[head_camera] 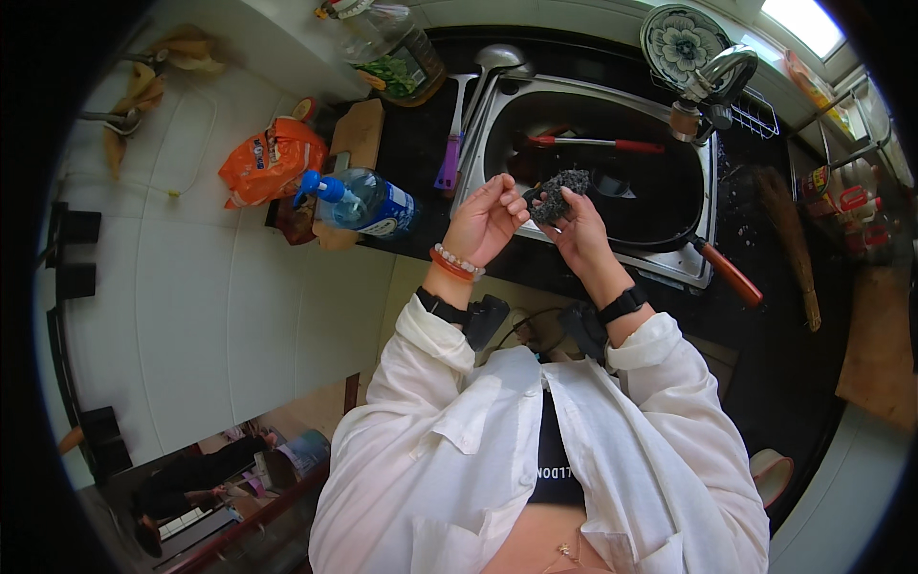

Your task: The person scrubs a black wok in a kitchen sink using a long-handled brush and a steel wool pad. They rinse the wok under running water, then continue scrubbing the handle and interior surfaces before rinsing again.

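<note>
My right hand (579, 233) is closed around a dark grey scouring pad (561, 195) above the sink's near edge. Close to the pad's left side is my left hand (490, 219), its fingers curled; whether it pinches anything is unclear. Beneath and beyond them, a dark wok (667, 204) with a wooden handle (730, 274) rests in the stainless steel sink (706, 262). A red-handled utensil (595, 143) lies across the wok. Left of my left hand stands a pump bottle of blue liquid (376, 208).
A ladle (500, 57) and a purple-handled turner (450, 161) lie left of the sink. An oil bottle (401, 61) and an orange bag (272, 161) are farther left. The faucet (717, 75) overhangs the back right corner; a straw brush (789, 237) lies right.
</note>
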